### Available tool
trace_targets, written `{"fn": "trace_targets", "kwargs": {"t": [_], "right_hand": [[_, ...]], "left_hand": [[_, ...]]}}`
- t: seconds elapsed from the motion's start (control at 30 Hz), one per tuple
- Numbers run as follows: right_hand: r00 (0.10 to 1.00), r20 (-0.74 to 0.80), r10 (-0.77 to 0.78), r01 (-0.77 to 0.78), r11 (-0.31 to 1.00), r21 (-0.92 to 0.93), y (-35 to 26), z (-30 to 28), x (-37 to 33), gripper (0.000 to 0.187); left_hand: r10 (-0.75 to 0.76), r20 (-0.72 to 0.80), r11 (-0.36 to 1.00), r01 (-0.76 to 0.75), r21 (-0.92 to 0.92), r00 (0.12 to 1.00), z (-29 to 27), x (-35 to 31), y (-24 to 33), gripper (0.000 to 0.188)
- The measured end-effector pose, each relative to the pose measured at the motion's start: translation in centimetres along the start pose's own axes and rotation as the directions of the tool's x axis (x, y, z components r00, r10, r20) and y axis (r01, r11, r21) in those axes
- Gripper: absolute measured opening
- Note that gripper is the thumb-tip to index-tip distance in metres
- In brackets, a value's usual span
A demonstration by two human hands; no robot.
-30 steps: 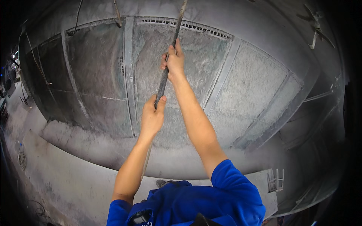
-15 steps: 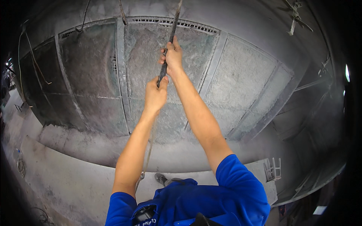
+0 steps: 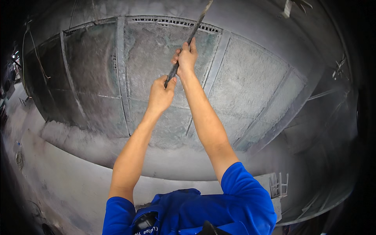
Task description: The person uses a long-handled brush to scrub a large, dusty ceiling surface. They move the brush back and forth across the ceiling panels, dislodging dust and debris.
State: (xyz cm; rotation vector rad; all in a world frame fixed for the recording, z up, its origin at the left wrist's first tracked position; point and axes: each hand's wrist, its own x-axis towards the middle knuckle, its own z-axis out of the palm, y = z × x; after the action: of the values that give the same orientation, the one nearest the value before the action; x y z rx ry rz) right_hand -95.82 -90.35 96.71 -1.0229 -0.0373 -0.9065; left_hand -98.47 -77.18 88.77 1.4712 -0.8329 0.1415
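Note:
Both my hands grip a long, thin dark pole [image 3: 199, 22] that slants up and to the right, its far end cut off by the top edge. My left hand [image 3: 160, 95] is closed around its lower end. Higher up, my right hand [image 3: 187, 59] wraps the pole with some fingertips showing on its left side. Beyond the hands stretches a wall of dusty grey mesh-like panels [image 3: 156, 51], divided by metal strips [image 3: 122, 66]. A slotted grille [image 3: 172, 21] runs along the panels' top edge, behind the pole. Whether the pole touches anything is out of view.
A pale curved ledge [image 3: 90, 172] runs below the panels, in front of my body. At right is a small grey rack [image 3: 279, 185]. Bent wires [image 3: 37, 58] hang at far left, above a coiled cable [image 3: 19, 159]. White strips [image 3: 288, 8] hang at upper right.
The pole's upper part has swung right and tilts more. My right hand has shifted slightly right; both hands keep their grip. The view has moved, and my shoe and the cord below my hands no longer show.

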Motion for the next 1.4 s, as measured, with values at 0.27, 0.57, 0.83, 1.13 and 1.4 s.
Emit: {"fn": "trace_targets", "kwargs": {"t": [0.27, 0.57, 0.83, 1.13, 1.4], "right_hand": [[0.997, 0.069, 0.023, -0.023, 1.0, -0.005, -7.9, -12.1, 0.7, 0.068], [0.993, 0.111, 0.048, -0.044, 0.998, -0.034, -15.2, -17.4, 3.3, 0.07], [1.0, 0.026, 0.014, -0.013, 0.999, -0.032, -19.6, -19.8, 1.3, 0.057], [0.997, -0.07, 0.014, -0.017, 0.999, -0.05, -20.9, -25.4, -0.6, 0.071], [0.975, -0.145, 0.167, -0.18, 0.98, -0.081, -17.0, -27.2, -4.2, 0.077]], "left_hand": [[0.029, -0.066, 0.999, -0.03, -0.017, 0.997, 14.6, -3.4, 3.0, 0.033], [-0.049, -0.062, 0.997, 0.045, -0.063, 0.997, 22.5, -2.6, 8.3, 0.036], [-0.094, 0.121, 0.975, 0.116, -0.19, 0.988, 25.1, -1.0, 11.3, 0.034], [-0.166, 0.262, 0.922, 0.244, -0.3, 0.951, 28.4, -2.5, 13.2, 0.03], [-0.265, 0.211, 0.892, 0.323, -0.317, 0.941, 28.6, -7.5, 10.0, 0.03]]}}
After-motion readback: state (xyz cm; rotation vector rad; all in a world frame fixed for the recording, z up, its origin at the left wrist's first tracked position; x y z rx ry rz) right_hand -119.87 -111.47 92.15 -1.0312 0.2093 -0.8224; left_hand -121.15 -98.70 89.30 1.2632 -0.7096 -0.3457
